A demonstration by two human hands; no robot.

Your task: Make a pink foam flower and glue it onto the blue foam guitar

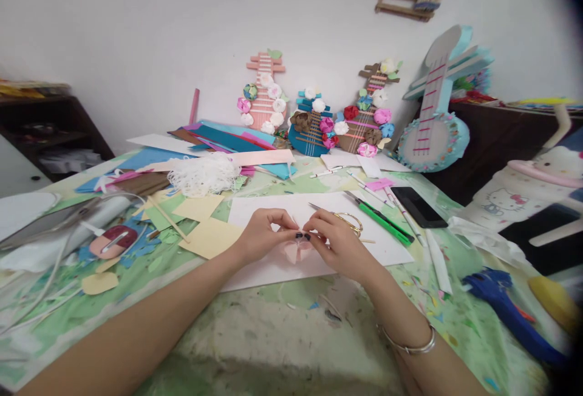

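The left hand (269,233) and right hand (334,242) each pinch a small pale pink paper (293,252) between their fingertips, neither plainly nearer. It lies between the hands and hangs just below the fingertips, over the white sheet (268,271); its long axis is too blurred to tell.
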